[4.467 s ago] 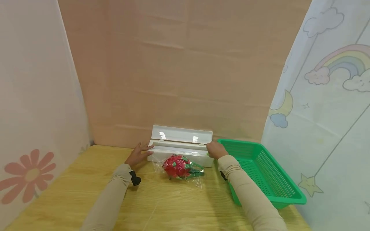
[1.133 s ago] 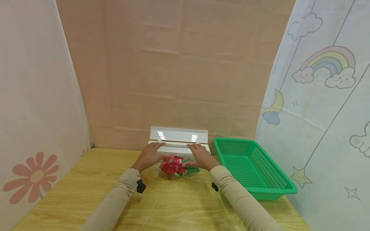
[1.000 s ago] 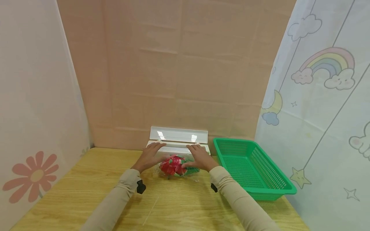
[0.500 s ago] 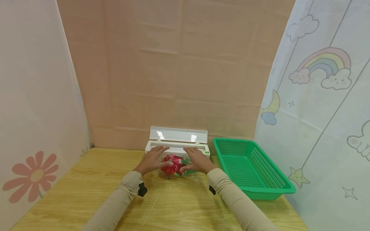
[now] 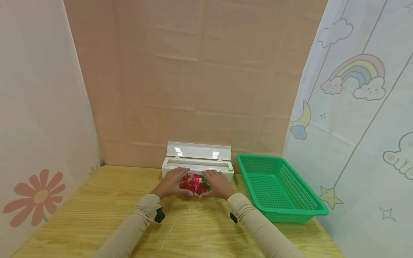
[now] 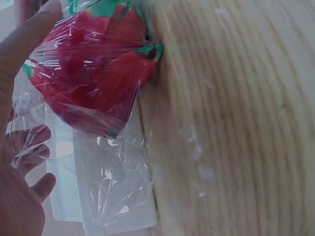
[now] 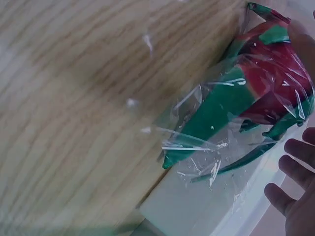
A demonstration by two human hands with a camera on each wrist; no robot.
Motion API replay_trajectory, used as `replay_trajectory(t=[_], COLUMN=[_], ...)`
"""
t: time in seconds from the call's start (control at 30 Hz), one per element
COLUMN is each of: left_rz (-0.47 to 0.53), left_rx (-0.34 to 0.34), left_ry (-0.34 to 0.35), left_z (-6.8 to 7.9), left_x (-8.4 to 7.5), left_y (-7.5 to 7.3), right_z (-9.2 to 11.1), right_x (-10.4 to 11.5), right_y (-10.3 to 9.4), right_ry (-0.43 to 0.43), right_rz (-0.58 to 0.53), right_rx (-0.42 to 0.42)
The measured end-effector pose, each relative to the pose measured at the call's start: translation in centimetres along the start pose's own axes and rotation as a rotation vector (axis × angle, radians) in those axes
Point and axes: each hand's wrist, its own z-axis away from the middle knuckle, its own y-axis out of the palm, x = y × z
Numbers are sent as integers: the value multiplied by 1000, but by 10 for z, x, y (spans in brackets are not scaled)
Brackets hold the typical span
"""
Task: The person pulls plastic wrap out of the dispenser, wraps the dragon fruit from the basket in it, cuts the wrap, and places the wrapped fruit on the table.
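Note:
A red and green dragon fruit (image 5: 195,184) in clear cling film lies on the table before a white film dispenser (image 5: 222,175). My left hand (image 5: 173,182) is at its left side, the thumb in front and the fingers spread beyond it. In the left wrist view the left thumb (image 6: 29,37) lies along the wrapped fruit, while loose film (image 6: 115,182) bunches beside the fingers. My right hand (image 5: 219,184) flanks the fruit's right side, thumb near the left one. The right wrist view shows its fingers (image 7: 295,172) apart, close to the film round the green leaf tips (image 7: 216,113).
The dispenser's lid (image 5: 198,150) stands raised against the tan backdrop, and a green slider (image 5: 230,170) sits at its right end. A green plastic basket (image 5: 290,211) stands at the right of the wooden table (image 5: 96,211). Printed curtains (image 5: 38,107) border the sides.
My right hand has left the dispenser's right end and my left hand its left end. Both came to the fruit, then moved closer together and lower around it, gathering in the film.

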Motion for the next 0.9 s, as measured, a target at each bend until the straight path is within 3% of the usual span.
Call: replay_trajectory(t=[0.4,0.9], left_rz=[45,59], left_rx=[-2,-29], left_ry=[-19,-5], left_z=[5,2], left_x=[2,2], left_y=[15,18], right_z=[4,3], right_x=[3,9], right_y=[20,26], right_ry=[0,37], right_rz=[47,82], right_rx=[-64,-97])
